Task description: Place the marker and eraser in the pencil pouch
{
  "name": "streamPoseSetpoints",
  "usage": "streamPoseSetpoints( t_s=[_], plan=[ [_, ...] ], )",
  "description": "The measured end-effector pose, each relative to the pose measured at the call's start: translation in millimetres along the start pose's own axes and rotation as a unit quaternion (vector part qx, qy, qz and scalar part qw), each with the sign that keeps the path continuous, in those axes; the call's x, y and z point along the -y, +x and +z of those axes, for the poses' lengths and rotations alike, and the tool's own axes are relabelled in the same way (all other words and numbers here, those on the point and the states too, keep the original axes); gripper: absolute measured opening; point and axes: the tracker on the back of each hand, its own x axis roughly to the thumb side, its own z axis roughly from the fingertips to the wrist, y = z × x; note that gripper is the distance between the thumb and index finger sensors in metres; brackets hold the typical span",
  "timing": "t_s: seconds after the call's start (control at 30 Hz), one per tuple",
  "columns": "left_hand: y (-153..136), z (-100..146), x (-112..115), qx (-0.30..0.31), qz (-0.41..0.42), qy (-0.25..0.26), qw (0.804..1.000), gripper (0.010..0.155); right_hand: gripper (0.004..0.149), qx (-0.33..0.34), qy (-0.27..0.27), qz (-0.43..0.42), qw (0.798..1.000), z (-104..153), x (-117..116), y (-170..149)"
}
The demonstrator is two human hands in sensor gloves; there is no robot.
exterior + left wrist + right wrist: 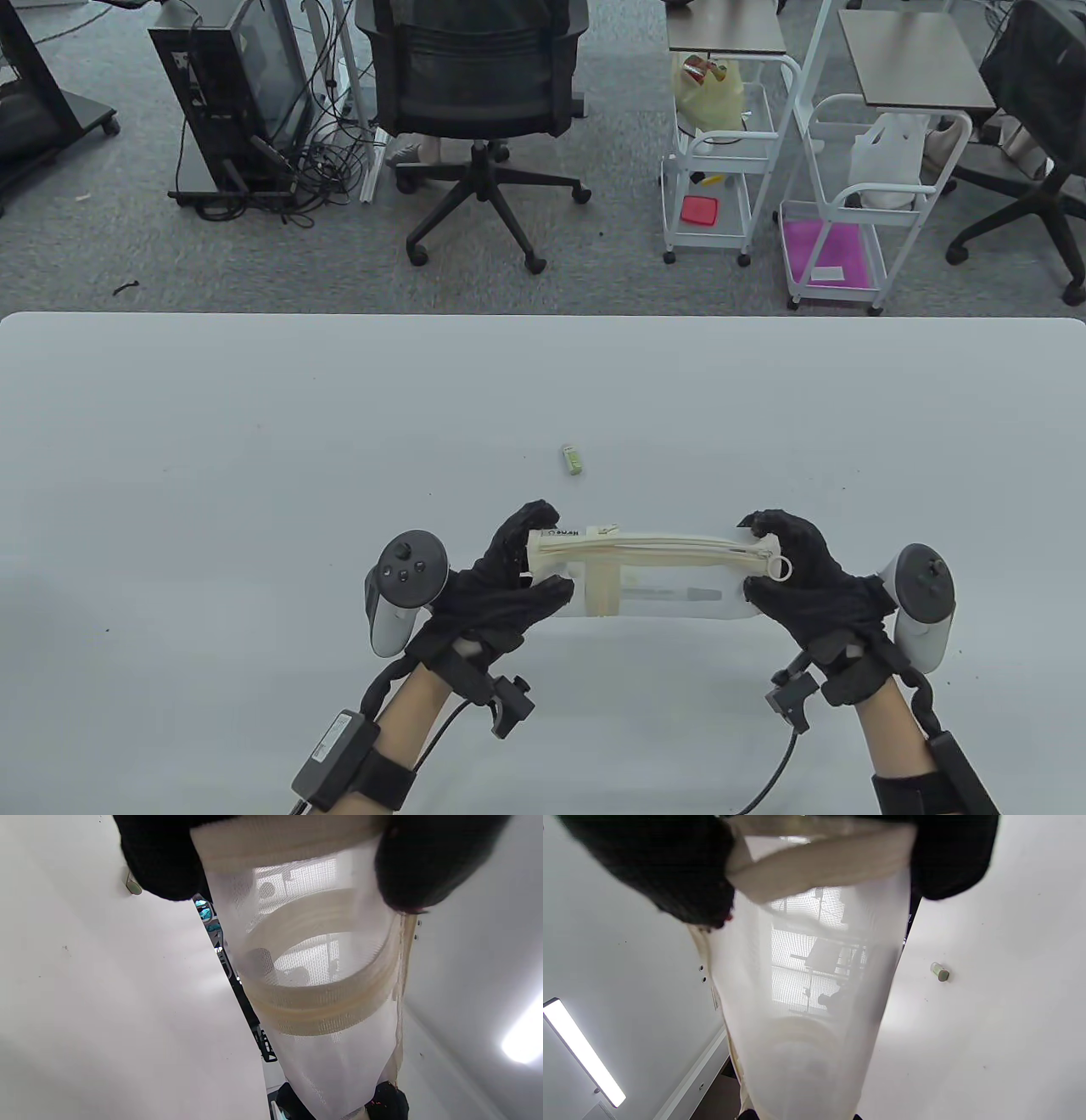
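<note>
The pouch [653, 570] is held level between both hands above the near middle of the table [254, 441], its long side running left to right and its zipper edge on top; it is pale mesh with a cream zipper band, and the ring pull [783, 567] sits at its right end. The left hand [496, 586] grips the pouch's left end, fingers curled over the far top edge and thumb pressed on the near face; the right hand [802, 577] grips the right end the same way, fingers over the top by the pull. Through the mesh a slim, pale marker [679, 592] lies lengthwise inside the pouch, low along the bottom. The eraser [573, 459], small and pale green, lies alone on the table just beyond the pouch, slightly left of its middle, apart from both hands. In the left wrist view the black fingers [161, 861] pinch the cream top of the pouch [322, 984], and the band curves down its length. In the right wrist view the fingers [666, 878] clamp the cream edge of the pouch [806, 1027]; the eraser [940, 972] shows on the table to the right.
</note>
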Motion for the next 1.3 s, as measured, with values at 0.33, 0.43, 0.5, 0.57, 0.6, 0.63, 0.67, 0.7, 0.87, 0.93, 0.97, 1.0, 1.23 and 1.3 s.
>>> streamPoseSetpoints(
  t_s=[0.33,0.43,0.5,0.57,0.6,0.63,0.67,0.7,0.87,0.93,0.97,1.0,1.23,1.3],
  plan=[
    [11.9,4.7,-41.0,0.025,0.019,0.044,0.999,0.079,0.085,-0.059,0.02,0.161,0.985,-16.0,13.8,5.7],
    [21.4,8.6,-51.1,0.041,0.029,0.059,0.997,0.079,0.08,-0.098,0.007,0.226,0.969,-39.6,-2.1,-12.1],
    [27.1,11.5,-56.1,0.052,0.027,0.066,0.996,0.079,0.079,-0.134,0.029,0.249,0.959,-57.2,-17.8,-25.2],
    [32.0,14.9,-60.2,0.059,0.03,0.078,0.995,0.079,0.078,-0.15,0.025,0.281,0.947,-82.0,-38.5,-36.5],
    [33.3,15.7,-61.4,0.061,0.031,0.081,0.994,0.079,0.077,-0.155,0.022,0.287,0.945,-88.7,-44.2,-38.7],
    [35.1,17.2,-63.0,0.063,0.033,0.087,0.994,0.079,0.077,-0.161,0.024,0.297,0.941,-102.4,-55.2,-42.7],
    [36.3,18.1,-64.3,0.065,0.034,0.093,0.993,0.079,0.076,-0.167,0.018,0.305,0.937,-113.1,-64.1,-45.1],
    [37.6,19.3,-66.3,0.068,0.032,0.096,0.993,0.079,0.075,-0.173,0.004,0.315,0.933,-124.9,-73.9,-47.2],
    [37.6,24.6,-79.3,0.07,0.035,0.12,0.99,0.079,0.071,-0.185,0.016,0.356,0.916,-169.7,-113.5,-52.8],
    [36.3,25.7,-83.1,0.069,0.039,0.128,0.989,0.079,0.071,-0.18,0.008,0.39,0.903,-186.5,-130.3,-53.8],
    [35.9,25.9,-83.9,0.069,0.039,0.129,0.989,0.079,0.07,-0.184,0.006,0.405,0.896,-191.0,-134.7,-53.9],
    [35.5,26.0,-84.8,0.068,0.039,0.131,0.988,0.079,0.07,-0.19,-0.002,0.421,0.887,-197.9,-141.2,-54.4],
    [36.1,26.2,-86.4,0.065,0.035,0.134,0.988,0.079,0.068,-0.23,0.008,0.531,0.816,-227.7,-164.0,-61.9],
    [35.3,25.8,-86.8,0.063,0.036,0.135,0.988,0.079,0.065,-0.249,0.023,0.552,0.796,-230.4,-166.5,-64.0]
  ],
)
